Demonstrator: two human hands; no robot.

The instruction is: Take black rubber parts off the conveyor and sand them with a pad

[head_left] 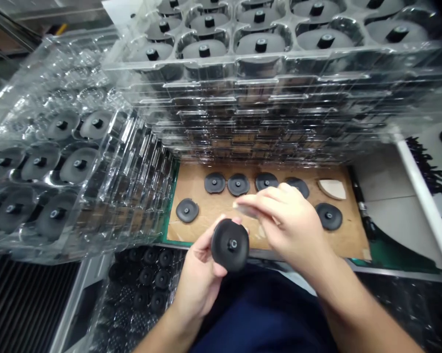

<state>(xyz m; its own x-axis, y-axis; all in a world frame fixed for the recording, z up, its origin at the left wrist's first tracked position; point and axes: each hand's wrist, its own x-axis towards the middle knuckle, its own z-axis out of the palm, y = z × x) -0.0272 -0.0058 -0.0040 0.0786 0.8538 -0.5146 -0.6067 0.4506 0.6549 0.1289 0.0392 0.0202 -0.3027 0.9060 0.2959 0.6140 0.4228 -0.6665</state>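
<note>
My left hand (202, 269) is closed around the edge of a black plastic disc (230, 245) with a short hollow post at its centre, post side facing up. Just above and to the right, my right hand (290, 220) pinches a thin, greyish flat piece (247, 211), blurred and partly covered by the fingers; its kind is unclear. That piece is apart from the disc. Similar discs lie on the brown board beyond: one disc (187, 210) at the left, a row including a disc (214, 183) at the back, and another disc (329, 216) right of my right wrist.
A tall stack of clear plastic trays (243, 73) filled with discs rises behind the brown board (206, 225). More stacked trays (59, 166) stand at the left. A cream wedge-shaped piece (332, 189) lies at the board's back right. A tray of black parts (147, 284) sits lower left.
</note>
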